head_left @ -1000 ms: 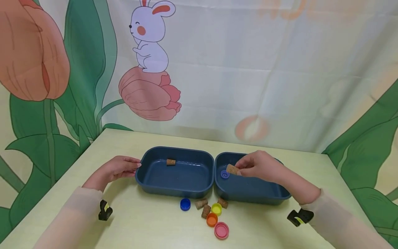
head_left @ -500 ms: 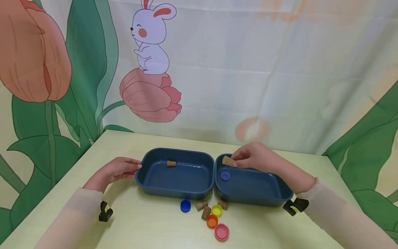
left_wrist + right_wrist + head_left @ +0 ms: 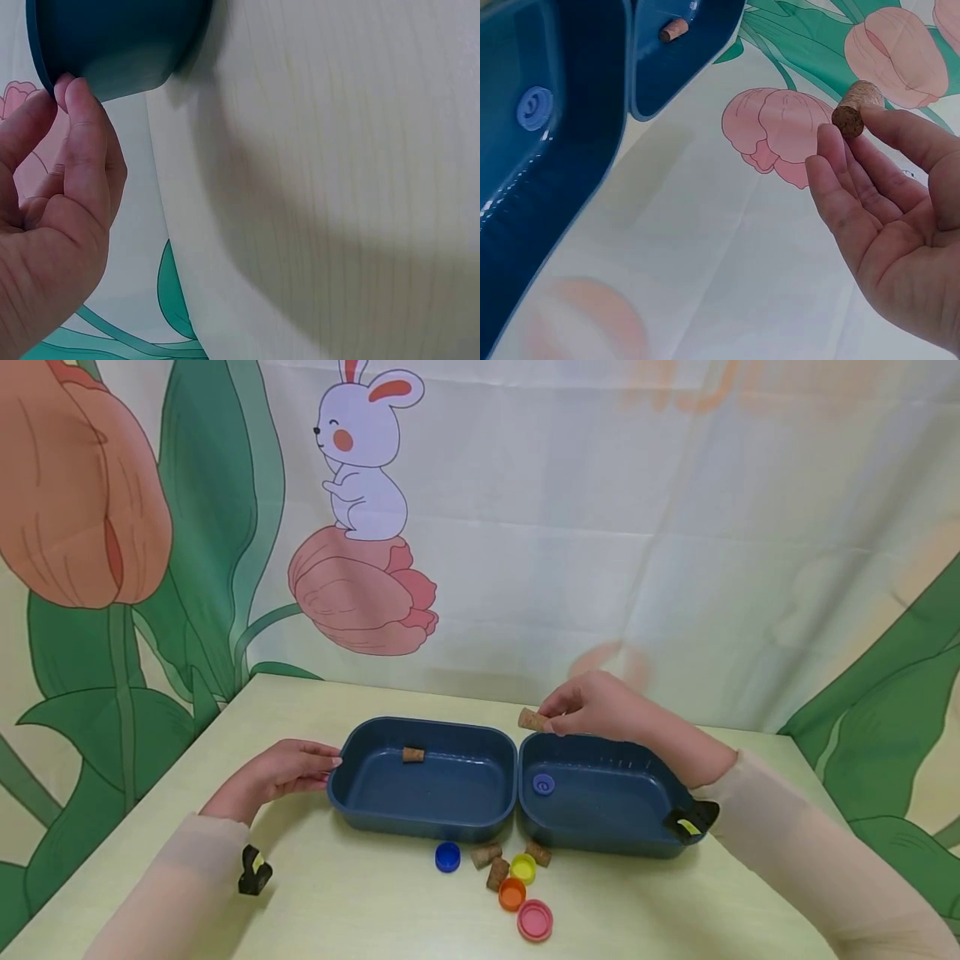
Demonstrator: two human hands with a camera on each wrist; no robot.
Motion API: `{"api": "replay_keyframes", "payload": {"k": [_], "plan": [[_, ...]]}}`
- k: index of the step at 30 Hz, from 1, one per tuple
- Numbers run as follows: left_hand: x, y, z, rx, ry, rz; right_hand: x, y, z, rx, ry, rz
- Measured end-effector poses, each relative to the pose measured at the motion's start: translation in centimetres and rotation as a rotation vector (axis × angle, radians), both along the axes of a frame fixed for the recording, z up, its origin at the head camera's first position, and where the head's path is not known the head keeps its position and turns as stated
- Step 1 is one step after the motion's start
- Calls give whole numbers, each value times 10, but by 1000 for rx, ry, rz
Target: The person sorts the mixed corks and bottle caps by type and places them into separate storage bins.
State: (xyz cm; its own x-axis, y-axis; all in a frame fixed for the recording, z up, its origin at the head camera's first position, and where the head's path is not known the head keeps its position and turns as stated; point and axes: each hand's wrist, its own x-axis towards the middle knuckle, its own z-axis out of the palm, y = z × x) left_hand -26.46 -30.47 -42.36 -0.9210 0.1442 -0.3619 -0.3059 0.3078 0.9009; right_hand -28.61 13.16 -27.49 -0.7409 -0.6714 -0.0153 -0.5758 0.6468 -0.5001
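My right hand (image 3: 607, 706) pinches a cork (image 3: 532, 720) between thumb and fingertips, above the back left corner of the right blue tray (image 3: 600, 843). In the right wrist view the same cork (image 3: 857, 109) shows its round end. At the left end of the left blue tray (image 3: 420, 827), my left hand (image 3: 288, 768) grips the rim with thumb and fingertips; the left wrist view shows them at the tray's edge (image 3: 112, 52). Another cork (image 3: 413, 755) lies inside the left tray. A purple-blue bottle cap (image 3: 543, 785) lies inside the right tray.
In front of the trays lie several loose pieces: a blue cap (image 3: 447, 857), a yellow cap (image 3: 522, 868), an orange cap (image 3: 512, 894), a pink cap (image 3: 535, 920) and corks (image 3: 497, 874). A printed curtain (image 3: 510, 568) hangs behind the table (image 3: 360, 902).
My right hand has moved up, back and a little left with the cork, from over the right tray's inside to beyond its back corner. The left hand has stayed on the left tray's rim.
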Motion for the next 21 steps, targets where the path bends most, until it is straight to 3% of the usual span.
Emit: {"api": "replay_keyframes", "payload": {"k": [21], "plan": [[-3,-1,-3,-8,9,-4,-23,-42,17,56,-62,9]]}}
